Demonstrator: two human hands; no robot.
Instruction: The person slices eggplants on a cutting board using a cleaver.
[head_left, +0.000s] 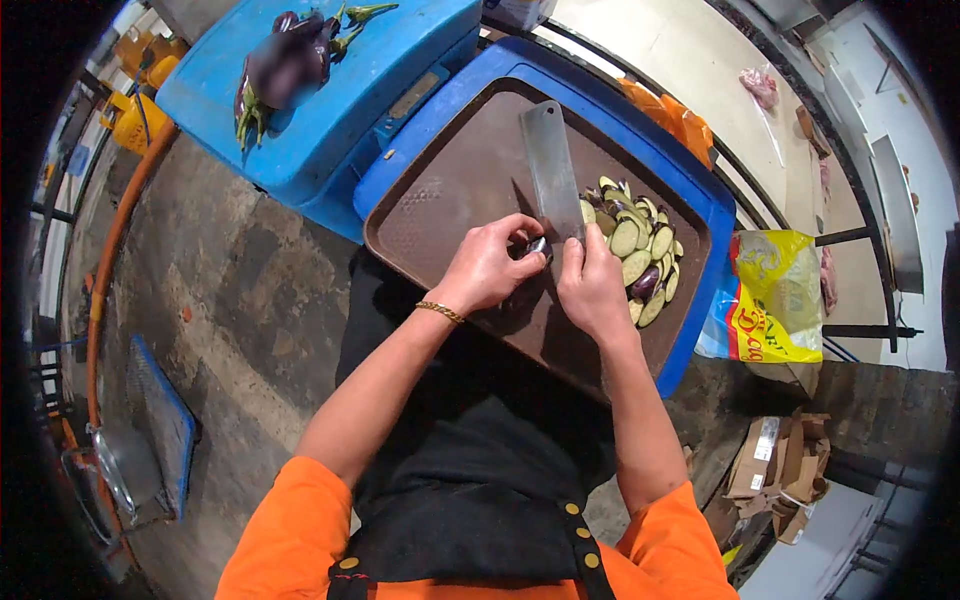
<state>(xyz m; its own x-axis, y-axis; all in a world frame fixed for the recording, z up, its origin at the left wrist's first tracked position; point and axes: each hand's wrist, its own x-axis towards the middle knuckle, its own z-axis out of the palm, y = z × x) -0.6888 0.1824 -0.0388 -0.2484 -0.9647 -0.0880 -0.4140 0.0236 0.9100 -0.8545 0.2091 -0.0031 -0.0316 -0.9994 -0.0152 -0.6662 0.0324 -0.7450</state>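
Observation:
A brown tray (465, 172) lies before me on a blue plastic lid or tub (517, 56). My left hand (499, 259) grips a small dark piece of eggplant (537, 246) over the tray, mostly hidden by the fingers. My right hand (592, 289) holds a cleaver (551, 161), its broad steel blade pointing away from me, beside that piece. Against the right side of the blade and hand lies a pile of oval eggplant slices (637, 240), pale inside with dark purple skin.
Whole eggplants (289, 67) with green stems rest on a blue plastic container (360, 105) at upper left. An orange plastic bag (667, 116) and a yellow printed bag (780, 292) are to the right. Flattened cardboard (780, 465) lies lower right; a blue-edged rack (161, 427) stands at left.

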